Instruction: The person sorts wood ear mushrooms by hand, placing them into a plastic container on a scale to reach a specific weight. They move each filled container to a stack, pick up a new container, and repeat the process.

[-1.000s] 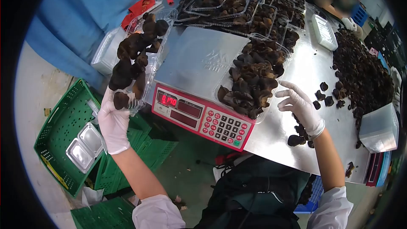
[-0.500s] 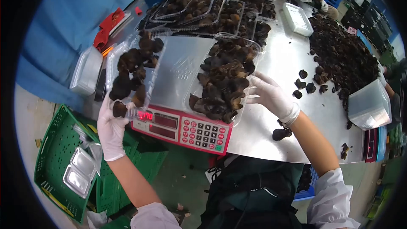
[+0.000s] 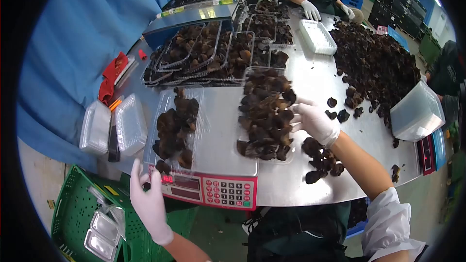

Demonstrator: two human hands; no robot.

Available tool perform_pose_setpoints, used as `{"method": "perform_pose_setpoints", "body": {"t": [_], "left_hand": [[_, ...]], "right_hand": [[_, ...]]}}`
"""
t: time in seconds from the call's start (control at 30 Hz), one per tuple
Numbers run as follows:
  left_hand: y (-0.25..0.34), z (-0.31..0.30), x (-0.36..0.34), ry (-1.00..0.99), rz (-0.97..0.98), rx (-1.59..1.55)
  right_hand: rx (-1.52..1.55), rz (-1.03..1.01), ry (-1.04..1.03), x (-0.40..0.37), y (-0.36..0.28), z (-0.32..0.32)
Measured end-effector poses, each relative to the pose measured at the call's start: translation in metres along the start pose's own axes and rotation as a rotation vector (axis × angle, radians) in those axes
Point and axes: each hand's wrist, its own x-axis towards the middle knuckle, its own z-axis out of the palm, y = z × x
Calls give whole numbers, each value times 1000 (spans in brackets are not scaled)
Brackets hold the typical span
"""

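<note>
A clear tray of dark fungus pieces (image 3: 177,126) rests on the left part of the scale's metal plate (image 3: 221,136). Just below its near corner is my gloved left hand (image 3: 149,201), fingers apart and holding nothing. A fuller tray of fungus (image 3: 266,114) lies at the right of the plate. My gloved right hand (image 3: 315,123) is at that tray's right side, fingers spread against or close to its edge; contact is unclear. The red scale panel (image 3: 208,191) shows lit digits, partly legible.
Filled trays (image 3: 194,51) are stacked behind the scale. Empty trays (image 3: 131,125) stand at left. A large fungus heap (image 3: 378,63) and a tray stack (image 3: 417,111) lie right. A co-worker's gloved hands (image 3: 310,10) are at the far side. Green crates (image 3: 73,208) are below left.
My left hand has let go of the left tray, which now lies on the scale plate. The view has shifted, and more fungus pieces show beside my right hand.
</note>
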Motion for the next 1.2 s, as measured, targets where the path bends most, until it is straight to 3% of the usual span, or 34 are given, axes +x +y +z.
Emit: {"method": "perform_pose_setpoints", "body": {"t": [0.03, 0.07, 0.1, 0.17, 0.2, 0.23, 0.27, 0.3, 0.37, 0.43, 0.47, 0.57, 0.67, 0.77, 0.8, 0.93, 1.0, 1.03, 1.1, 1.17, 1.2], "left_hand": [[14, 6, -18, 119, 76, 80], [37, 16, -38, 184, 60, -38], [48, 22, -54, 143, 124, -95], [25, 45, -79, 124, 624, 56], [39, 55, -96, -204, 632, -274], [54, 62, -99, -556, 660, -161], [46, 92, -118, -614, 674, -401], [47, 116, -132, -817, 652, -545], [32, 154, -172, -1108, 499, -661], [24, 182, -189, -1192, 387, -582], [16, 195, -197, -1062, 452, -618], [17, 195, -189, -1130, 230, -647], [15, 191, -187, -1251, 133, -663], [22, 183, -177, -1330, 204, -446], [27, 184, -178, -1131, 270, -604], [25, 185, -176, -1175, 208, -614], [23, 188, -180, -1054, 290, -679], [19, 192, -182, -1070, 286, -681], [7, 199, -190, -1161, 222, -674], [8, 195, -186, -1237, 151, -606], [14, 192, -180, -1219, 150, -579]], "right_hand": [[9, -15, 7, 4, -2, -10], [14, -13, 14, 12, -5, -22], [-3, -35, 43, 17, -11, -26], [18, -86, 55, 33, -20, -37], [51, -105, 44, 40, -28, -39], [20, -120, 44, 54, -33, -46], [37, -142, 47, 69, -38, -47], [54, -165, 51, 83, -46, -46], [-8, -147, -33, 102, -75, -19], [-33, -142, -50, 138, -89, -4], [-38, -119, -159, 163, -96, -3], [-2, -117, -83, 199, -111, 61], [-34, -114, -182, 278, -109, 83], [-48, -116, -137, 307, -106, 113], [-90, -76, -79, 315, -105, 117], [-276, -91, -98, 327, -102, 118], [-523, -138, 14, 326, -103, 118], [-866, -297, 78, 331, -104, 119], [-993, -366, 184, 314, -109, 117], [-1233, -603, 298, 289, -114, 108], [-1192, -687, 234, 274, -116, 93]]}}
